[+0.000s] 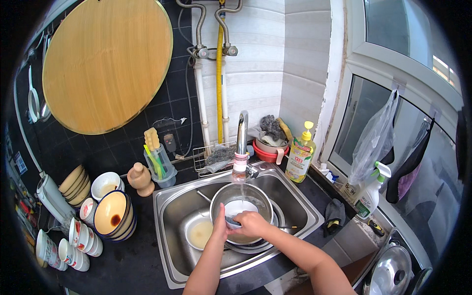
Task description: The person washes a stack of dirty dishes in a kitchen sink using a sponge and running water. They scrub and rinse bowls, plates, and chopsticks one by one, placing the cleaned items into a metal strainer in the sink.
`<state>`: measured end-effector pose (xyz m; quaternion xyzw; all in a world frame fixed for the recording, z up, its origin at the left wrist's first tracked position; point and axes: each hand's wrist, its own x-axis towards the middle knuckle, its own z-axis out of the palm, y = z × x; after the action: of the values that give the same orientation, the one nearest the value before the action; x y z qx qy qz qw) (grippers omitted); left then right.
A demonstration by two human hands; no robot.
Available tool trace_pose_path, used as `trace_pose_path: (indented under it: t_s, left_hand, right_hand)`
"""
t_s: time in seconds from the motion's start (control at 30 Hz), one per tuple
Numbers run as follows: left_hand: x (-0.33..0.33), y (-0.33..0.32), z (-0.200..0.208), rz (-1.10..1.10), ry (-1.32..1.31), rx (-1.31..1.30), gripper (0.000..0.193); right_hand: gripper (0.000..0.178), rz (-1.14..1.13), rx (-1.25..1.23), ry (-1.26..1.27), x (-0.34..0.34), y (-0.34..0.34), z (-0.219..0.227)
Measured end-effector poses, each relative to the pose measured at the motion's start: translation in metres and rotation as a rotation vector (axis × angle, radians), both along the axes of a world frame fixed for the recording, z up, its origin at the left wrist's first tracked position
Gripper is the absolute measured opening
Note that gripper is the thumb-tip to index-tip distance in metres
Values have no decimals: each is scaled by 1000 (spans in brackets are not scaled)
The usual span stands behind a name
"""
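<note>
Over the sink (173, 275), my left hand (220, 225) stands edge-on with its fingers pointing up, closed around something mostly hidden. My right hand (250, 224) meets it, fingers curled over a small grey-blue scrubber (232, 222). Just beyond them, a white bowl (242, 205) shows inside a round metal basin (268, 200); I cannot tell whether a hand touches this bowl. A thin stream of water falls into it from the faucet (243, 132). To the left, a bowl with cloudy liquid (200, 233) sits in the sink, partly behind my left arm.
Stacked bowls (112, 211) and patterned cups (73, 253) crowd the left counter beside a wooden mortar (140, 179) and a utensil holder (163, 169). Behind the sink stand a wire rack (199, 160), a red basin (270, 155) and a yellow soap bottle (300, 157). A spray bottle (369, 194) stands right.
</note>
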<state>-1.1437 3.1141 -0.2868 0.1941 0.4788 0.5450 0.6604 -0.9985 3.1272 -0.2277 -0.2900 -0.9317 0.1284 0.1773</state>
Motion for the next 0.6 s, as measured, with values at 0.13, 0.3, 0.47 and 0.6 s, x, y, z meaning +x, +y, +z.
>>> trace_pose_path:
  t_s: [0.13, 0.3, 0.47, 0.6]
  left_hand:
    - [1, -1, 9, -9, 290, 1, 75]
    - [19, 6, 1, 121, 399, 167, 64]
    - [32, 35, 4, 92, 555, 362, 66]
    - [35, 62, 30, 8, 794, 282, 61]
  right_hand:
    - [44, -188, -593, 488, -1, 9, -5]
    - [49, -339, -1301, 1257, 5, 38, -45]
    - [70, -306, -1477, 1455, 16, 45, -39]
    - [76, -238, -1470, 1567, 18, 57, -50]
